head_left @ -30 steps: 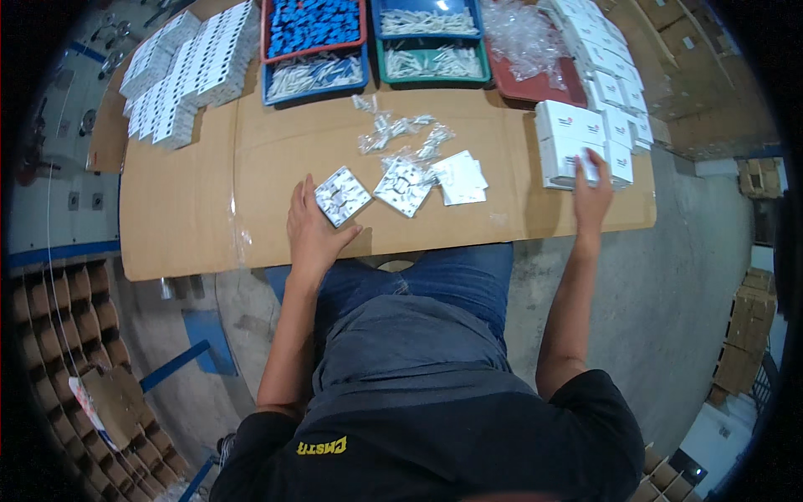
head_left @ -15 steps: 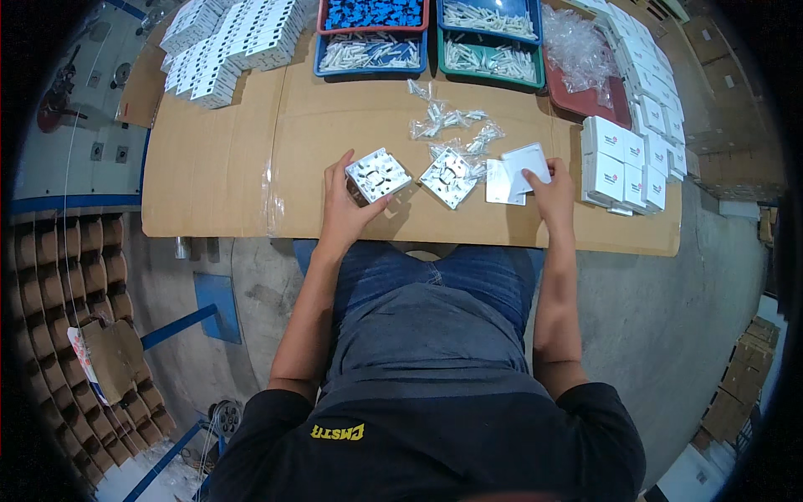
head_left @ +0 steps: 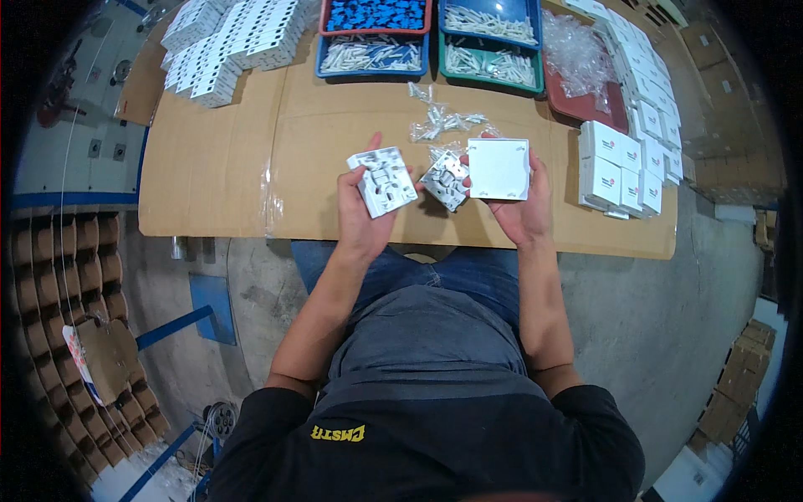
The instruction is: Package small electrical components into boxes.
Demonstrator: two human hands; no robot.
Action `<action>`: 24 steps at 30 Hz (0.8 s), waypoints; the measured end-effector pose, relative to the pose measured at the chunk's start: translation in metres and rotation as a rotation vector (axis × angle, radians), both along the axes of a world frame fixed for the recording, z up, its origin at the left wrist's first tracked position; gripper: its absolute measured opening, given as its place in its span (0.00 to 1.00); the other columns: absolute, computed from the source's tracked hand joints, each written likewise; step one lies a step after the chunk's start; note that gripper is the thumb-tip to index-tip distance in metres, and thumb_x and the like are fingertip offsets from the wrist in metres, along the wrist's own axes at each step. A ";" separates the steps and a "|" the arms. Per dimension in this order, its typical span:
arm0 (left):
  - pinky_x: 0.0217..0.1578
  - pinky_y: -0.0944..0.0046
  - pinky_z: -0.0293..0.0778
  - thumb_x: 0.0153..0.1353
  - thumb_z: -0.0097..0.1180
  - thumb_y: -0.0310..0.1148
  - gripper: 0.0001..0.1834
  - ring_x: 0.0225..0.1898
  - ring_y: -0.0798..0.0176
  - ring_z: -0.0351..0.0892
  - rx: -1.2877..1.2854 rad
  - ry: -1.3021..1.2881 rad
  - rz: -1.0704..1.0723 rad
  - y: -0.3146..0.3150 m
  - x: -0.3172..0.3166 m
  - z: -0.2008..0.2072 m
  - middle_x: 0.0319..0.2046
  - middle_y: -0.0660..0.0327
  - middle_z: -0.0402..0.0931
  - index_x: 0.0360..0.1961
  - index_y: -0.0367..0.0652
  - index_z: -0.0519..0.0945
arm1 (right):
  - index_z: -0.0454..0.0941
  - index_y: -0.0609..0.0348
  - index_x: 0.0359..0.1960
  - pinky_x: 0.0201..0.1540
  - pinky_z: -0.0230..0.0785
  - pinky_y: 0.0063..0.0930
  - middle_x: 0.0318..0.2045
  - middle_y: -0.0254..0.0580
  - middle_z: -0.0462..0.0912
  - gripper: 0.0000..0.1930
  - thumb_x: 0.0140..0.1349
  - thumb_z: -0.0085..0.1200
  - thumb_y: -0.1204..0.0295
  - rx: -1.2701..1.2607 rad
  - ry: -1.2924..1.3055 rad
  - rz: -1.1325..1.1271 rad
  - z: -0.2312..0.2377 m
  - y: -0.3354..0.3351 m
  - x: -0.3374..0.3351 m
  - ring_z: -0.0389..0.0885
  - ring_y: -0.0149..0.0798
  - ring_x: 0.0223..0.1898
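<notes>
My left hand grips a square white plastic box, tilted so that its moulded inner side with small metal-looking parts faces up. In my right hand is a flat square white cover, its shallow rimmed side toward me; fingers wrap its edges from below. I cannot tell whether a second cover lies behind it. Between the hands a second white plastic box rests on the cardboard, partly under a clear plastic bag. Small bags of white plugs lie just beyond it.
Cardboard covers the table. Along its far side stand a red tray of blue pieces and blue and green trays of white plugs. White boxes are stacked far left, more cartons at right beside a red tray of clear bags.
My right hand has lifted a cover off the cardboard, brought it leftward and turned it to face me. My left hand has moved slightly right, tilting its box.
</notes>
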State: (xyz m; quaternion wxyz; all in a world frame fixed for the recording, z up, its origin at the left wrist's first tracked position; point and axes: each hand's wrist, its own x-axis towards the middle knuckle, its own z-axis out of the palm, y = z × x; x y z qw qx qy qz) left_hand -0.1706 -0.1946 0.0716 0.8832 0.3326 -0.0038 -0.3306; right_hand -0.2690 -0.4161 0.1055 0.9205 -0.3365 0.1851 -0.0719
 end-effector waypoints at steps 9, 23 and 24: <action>0.66 0.49 0.69 0.77 0.29 0.59 0.39 0.62 0.53 0.77 0.041 0.047 0.058 -0.034 -0.018 0.027 0.64 0.50 0.75 0.76 0.41 0.62 | 0.68 0.66 0.68 0.63 0.72 0.38 0.58 0.52 0.80 0.26 0.75 0.53 0.64 -0.524 -0.103 -0.024 0.001 0.052 0.008 0.81 0.47 0.58; 0.60 0.57 0.74 0.77 0.30 0.54 0.35 0.59 0.61 0.76 0.059 -0.101 0.068 -0.038 -0.031 0.034 0.63 0.56 0.74 0.76 0.46 0.63 | 0.78 0.63 0.61 0.64 0.70 0.41 0.61 0.56 0.79 0.31 0.58 0.73 0.63 -1.367 -0.087 -0.239 0.007 0.094 0.009 0.78 0.51 0.63; 0.60 0.57 0.74 0.77 0.30 0.54 0.35 0.59 0.61 0.76 0.058 -0.101 0.067 -0.037 -0.031 0.033 0.63 0.56 0.74 0.76 0.46 0.63 | 0.78 0.63 0.61 0.64 0.71 0.41 0.61 0.56 0.79 0.31 0.58 0.74 0.63 -1.368 -0.092 -0.239 0.007 0.093 0.009 0.78 0.51 0.63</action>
